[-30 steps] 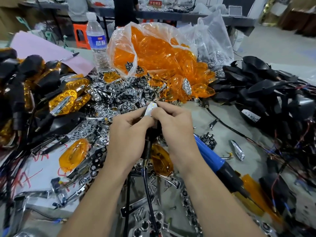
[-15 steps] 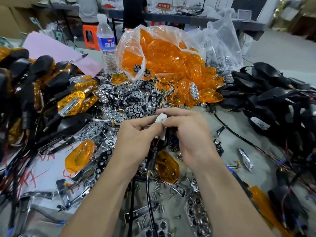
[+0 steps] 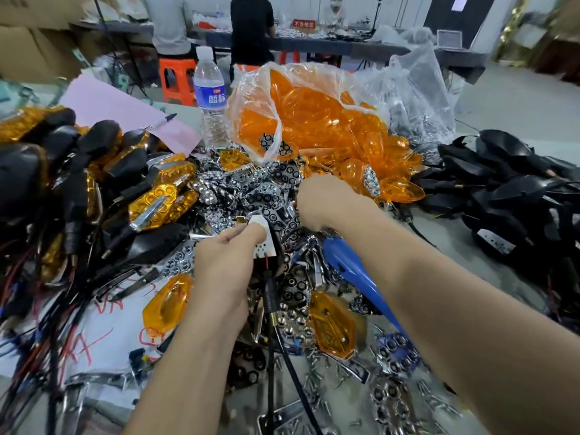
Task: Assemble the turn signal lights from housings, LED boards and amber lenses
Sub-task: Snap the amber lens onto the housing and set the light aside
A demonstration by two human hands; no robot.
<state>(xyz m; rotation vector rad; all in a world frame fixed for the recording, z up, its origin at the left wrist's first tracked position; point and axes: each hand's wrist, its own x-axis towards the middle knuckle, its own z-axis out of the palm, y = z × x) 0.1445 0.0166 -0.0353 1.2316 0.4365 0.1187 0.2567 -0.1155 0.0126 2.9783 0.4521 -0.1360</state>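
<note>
Head view: a crowded workbench seen from above, with both bare forearms reaching in from the lower edge.
Left hand: fingers curled, thumb and forefinger pinching the LED board at its left side.
LED board: white and tilted up, just above the left hand near the middle of the scene. A red wire runs down from it to a black stalk, and a cable trails below.
Right hand: set farther back, knuckles up over the chrome reflectors. Its fingertips are hidden and blurred, so I cannot tell whether they grasp anything.
Amber lenses: spilling from a clear bag behind the right hand (a loose lens lies beside the left forearm).
Black housings: heaped at the right, well apart from both hands.
Assembled lights: piled at the left, amber faces showing.
Blue tool: lying under the right forearm.
Water bottle: upright behind the reflectors, beside a pink sheet.
</note>
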